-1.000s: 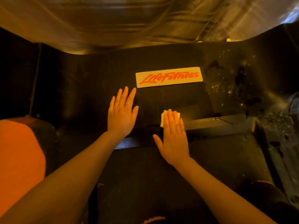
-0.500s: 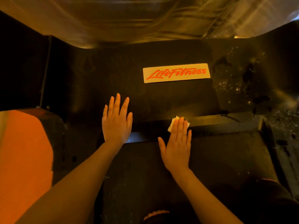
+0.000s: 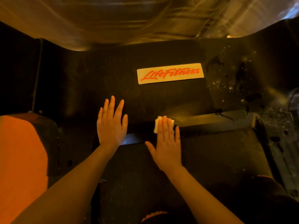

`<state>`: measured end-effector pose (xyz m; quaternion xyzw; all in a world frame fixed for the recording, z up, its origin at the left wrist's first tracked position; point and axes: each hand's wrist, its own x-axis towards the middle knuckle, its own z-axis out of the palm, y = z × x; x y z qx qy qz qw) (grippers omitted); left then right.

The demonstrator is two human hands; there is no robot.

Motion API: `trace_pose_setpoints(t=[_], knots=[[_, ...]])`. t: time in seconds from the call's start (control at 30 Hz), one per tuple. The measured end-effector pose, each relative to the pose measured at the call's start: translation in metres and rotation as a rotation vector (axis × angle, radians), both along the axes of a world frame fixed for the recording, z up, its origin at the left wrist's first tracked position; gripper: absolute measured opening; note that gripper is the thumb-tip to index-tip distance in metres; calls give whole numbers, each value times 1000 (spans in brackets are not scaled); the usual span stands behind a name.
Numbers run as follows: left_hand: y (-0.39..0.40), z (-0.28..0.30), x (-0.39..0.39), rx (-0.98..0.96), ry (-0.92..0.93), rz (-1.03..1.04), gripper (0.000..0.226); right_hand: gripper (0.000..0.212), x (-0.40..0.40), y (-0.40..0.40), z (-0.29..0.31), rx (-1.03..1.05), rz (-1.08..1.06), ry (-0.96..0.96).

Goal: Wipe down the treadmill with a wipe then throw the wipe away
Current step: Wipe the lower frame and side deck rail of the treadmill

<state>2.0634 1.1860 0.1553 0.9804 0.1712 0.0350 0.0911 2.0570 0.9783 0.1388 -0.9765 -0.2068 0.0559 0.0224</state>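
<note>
A right hand (image 3: pixel 168 143) presses a folded white wipe (image 3: pixel 157 125) flat against the black treadmill (image 3: pixel 161 97) hood, just below its Life Fitness label (image 3: pixel 170 73).

Fingers straight and together, pinning rather than pinching; the left hand (image 3: pixel 111 125) rests spread beside it. The wipe looks thin, soft and light, best lifted by a free edge. Specks, possibly dust, dot the dim amber-lit hood at right.

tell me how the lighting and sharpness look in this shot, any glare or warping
Head view: dim, warm orange light; black treadmill cover mostly lost in shadow; logo sticker and wipe under the right hand stand out brightest; left hand sharp; glints on specks at right; wide-angle bending at the edges.
</note>
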Motion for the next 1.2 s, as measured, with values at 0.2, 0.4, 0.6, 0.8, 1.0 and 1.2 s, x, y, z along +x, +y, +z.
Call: trace_pose_setpoints(t=[0.2, 0.4, 0.6, 0.8, 1.0, 1.2], knots=[[0, 0, 0, 0, -25, -4, 54, 89, 32, -76, 2, 45, -251, -4], [-2, 0, 0, -9, -34, 6, 54, 90, 39, -86, 2, 105, -340, -4], [-2, 1, 1, -19, -30, 5, 54, 89, 35, -80, 1, 80, -279, -28], [-2, 1, 0, 3, -29, 7, 54, 90, 32, -72, -2, 152, -336, -22], [-3, 1, 0, 20, -1, 15, 55, 94, -9, -17, -5, 150, -80, -3], [-3, 0, 0, 22, -18, 17, 54, 98, -40, 31, -12, 53, -9, 48]])
